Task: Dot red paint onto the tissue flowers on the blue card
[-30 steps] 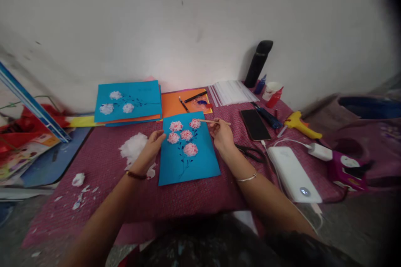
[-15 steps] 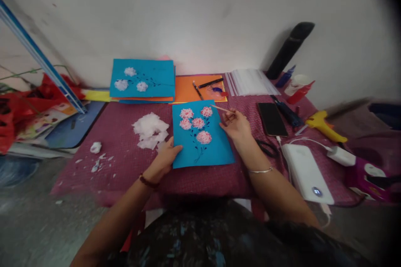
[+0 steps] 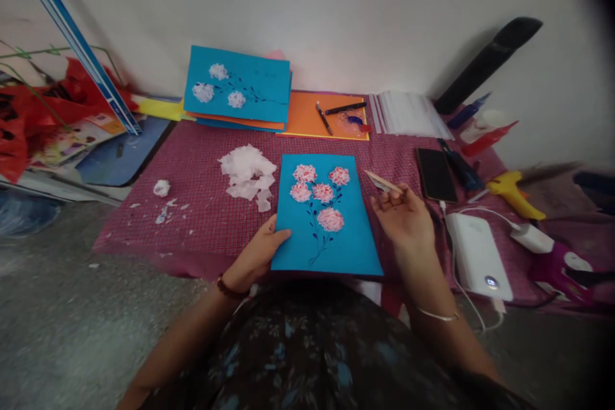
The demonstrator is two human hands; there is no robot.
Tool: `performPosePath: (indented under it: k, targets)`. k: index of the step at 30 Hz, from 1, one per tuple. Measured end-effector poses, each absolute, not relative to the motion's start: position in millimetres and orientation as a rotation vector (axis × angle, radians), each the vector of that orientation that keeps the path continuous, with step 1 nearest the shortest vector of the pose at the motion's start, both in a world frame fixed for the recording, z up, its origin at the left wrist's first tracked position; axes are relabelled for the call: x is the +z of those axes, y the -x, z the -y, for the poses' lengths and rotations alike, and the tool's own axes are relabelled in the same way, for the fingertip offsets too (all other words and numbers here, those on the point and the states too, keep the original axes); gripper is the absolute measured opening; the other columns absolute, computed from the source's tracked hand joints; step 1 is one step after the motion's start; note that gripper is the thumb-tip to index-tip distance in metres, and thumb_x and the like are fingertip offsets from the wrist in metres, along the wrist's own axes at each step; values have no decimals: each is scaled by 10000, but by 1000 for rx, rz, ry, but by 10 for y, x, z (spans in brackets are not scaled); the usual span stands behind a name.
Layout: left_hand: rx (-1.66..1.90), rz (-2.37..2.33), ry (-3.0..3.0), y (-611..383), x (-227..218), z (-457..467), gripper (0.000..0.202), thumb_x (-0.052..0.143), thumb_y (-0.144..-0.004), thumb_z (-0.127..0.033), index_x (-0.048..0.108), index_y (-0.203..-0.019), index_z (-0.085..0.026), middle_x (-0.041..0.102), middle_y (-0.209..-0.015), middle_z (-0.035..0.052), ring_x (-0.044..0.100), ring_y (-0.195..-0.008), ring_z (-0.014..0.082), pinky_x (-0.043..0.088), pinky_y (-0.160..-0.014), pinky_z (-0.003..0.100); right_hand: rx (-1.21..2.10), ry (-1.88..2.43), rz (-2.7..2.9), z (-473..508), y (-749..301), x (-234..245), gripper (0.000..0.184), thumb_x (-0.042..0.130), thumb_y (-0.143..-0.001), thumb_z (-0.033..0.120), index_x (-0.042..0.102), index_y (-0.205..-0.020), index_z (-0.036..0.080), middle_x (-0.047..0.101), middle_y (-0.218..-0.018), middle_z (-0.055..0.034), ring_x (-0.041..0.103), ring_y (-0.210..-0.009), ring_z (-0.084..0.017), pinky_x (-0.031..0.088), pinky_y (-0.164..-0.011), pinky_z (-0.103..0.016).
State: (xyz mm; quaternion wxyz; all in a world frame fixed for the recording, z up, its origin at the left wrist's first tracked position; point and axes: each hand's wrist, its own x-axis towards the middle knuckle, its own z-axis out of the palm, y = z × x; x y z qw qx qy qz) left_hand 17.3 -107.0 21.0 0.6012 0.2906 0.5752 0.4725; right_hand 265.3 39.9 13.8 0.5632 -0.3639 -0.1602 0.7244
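A blue card (image 3: 353,230) is held at the near middle of the table, between the two hands. Its left near edge is gripped by the left hand (image 3: 262,246), the thumb laid over the face and the other fingers mostly hidden; whether the card is resting flat on the red-checked cloth (image 3: 196,160) cannot be told. Just to the right of the card, a thin wooden stick (image 3: 384,183) is pinched by the right hand (image 3: 408,221), palm turned partly up, the stick's tip kept clear of the card's right edge. White paper scraps (image 3: 247,170) are heaped close by on the left, and a white wad (image 3: 162,188) is seen farther left. The far side is taken up by a second blue card (image 3: 264,77) with white flowers, an orange sheet (image 3: 307,109) and a pile of white strips (image 3: 410,114). On the right, the space beyond the right hand is crowded by a black phone (image 3: 436,174), a white power bank (image 3: 478,256) and a yellow glue gun (image 3: 516,194). The held card is decorated with five ruffled flowers, white flecked with pinkish red, joined by dark blue stems and small leaves that are gathered toward the near edge.
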Motion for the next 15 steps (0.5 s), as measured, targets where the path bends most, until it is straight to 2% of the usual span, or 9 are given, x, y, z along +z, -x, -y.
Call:
performPosePath:
  k: [3,7,9,11,13,15]
  targets:
    - [1104,-1435,-799,-138,190,1226,500,606,-798,-413,522,-1228,-171,659,-1028,78,625,-860,189,518,-775,330,1546,837,464,-278,-2713,126,77,584,-826,330,583,-864,263,563,-618,91,603,-642,-84,534,-776,-294]
    - [1100,-1657,-983,-45,274,1581,398,586,-858,-382,555,-1221,-220,628,-928,19,570,-825,143,458,-776,277,1316,814,666,-125,-2753,102,157,570,-838,342,611,-951,240,596,-665,56,599,-672,-102,542,-781,-325]
    - [1066,-1710,-1059,-6,408,1776,256,588,-866,-360,633,-1080,-226,628,-958,20,567,-856,145,442,-772,271,1249,816,722,-65,-2758,81,153,548,-850,325,621,-939,224,602,-662,41,591,-661,-105,541,-754,-322]
    - [1016,-1718,-1127,8,595,1957,151,578,-879,-340,656,-955,-235,627,-894,8,560,-769,129,431,-694,262,1212,814,748,-30,-2754,66,149,534,-854,298,627,-926,206,610,-656,26,587,-654,-110,537,-730,-320]
    - [978,-1653,-1284,-18,791,2139,167,521,-917,-338,636,-838,-245,604,-778,-2,557,-706,124,427,-647,268,1191,811,764,-22,-2742,63,145,528,-849,272,626,-919,192,617,-645,15,586,-645,-116,532,-718,-323]
    - [1049,-1499,-1341,-95,954,2348,278,458,-931,-450,640,-810,-279,608,-741,8,576,-700,152,460,-630,303,1172,816,781,-31,-2729,75,139,526,-840,257,623,-908,183,614,-626,12,583,-626,-119,525,-706,-320]
